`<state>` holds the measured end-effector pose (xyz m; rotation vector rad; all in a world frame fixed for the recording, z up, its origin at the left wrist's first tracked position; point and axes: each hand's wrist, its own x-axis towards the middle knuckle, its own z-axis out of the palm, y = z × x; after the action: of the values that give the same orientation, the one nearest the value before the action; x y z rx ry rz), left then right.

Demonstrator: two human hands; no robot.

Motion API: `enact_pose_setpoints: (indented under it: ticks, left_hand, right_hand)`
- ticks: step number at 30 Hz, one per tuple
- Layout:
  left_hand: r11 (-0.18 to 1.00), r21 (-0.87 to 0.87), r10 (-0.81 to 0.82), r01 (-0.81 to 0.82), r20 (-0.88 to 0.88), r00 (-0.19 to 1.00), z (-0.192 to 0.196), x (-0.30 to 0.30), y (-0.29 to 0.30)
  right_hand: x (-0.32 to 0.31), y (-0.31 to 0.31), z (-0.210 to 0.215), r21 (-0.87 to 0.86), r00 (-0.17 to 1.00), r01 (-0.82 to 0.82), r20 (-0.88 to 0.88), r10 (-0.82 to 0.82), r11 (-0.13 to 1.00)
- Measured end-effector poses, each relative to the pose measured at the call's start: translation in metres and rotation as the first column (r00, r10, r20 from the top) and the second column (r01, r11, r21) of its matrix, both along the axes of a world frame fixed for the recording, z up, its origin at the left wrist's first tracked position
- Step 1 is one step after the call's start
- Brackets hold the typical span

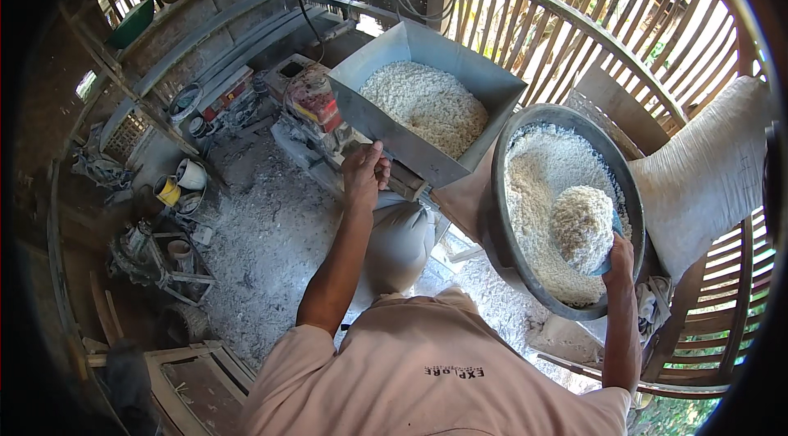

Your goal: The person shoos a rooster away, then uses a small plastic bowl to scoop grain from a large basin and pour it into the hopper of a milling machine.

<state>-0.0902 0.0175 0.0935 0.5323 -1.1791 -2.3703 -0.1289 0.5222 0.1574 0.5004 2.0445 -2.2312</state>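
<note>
My right hand (619,260) grips a blue scoop (616,227) at its rim. A heaped mound of whitish, crumbly grain (581,227) fills the scoop, which is over the large dark round tub (496,222). More of the same pale grain (529,181) lies in the tub. To the left stands a square metal hopper (386,136), partly filled with similar grain (427,103). My left hand (365,173) is by the hopper's near lower edge, its fingers curled closed. Whatever they may hold is hidden.
A red machine (316,99) stands left of the hopper. A full pale sack (702,177) leans right of the tub, and another sack (400,243) stands below the hopper. Buckets (191,175) are at left on the powder-covered floor (263,222). A slatted wall (574,9) curves behind.
</note>
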Motion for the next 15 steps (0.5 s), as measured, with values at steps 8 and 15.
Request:
enact_pose_setpoints:
  ticks: [8, 15]
  left_hand:
    - [0.999, -0.034, 0.008, -0.008, 0.007, 1.0, -0.0019, -0.0003, -0.0014]
    - [0.999, -0.041, -0.018, 0.019, 0.028, 0.999, 0.0018, 0.0026, -0.0011]
  right_hand:
    - [-0.0004, 0.0, -0.0033, -0.014, 1.0, -0.006, -0.004, 0.005, 1.0]
    - [-0.0014, 0.0019, -0.0045, -0.035, 1.0, -0.015, -0.012, 0.014, 0.999]
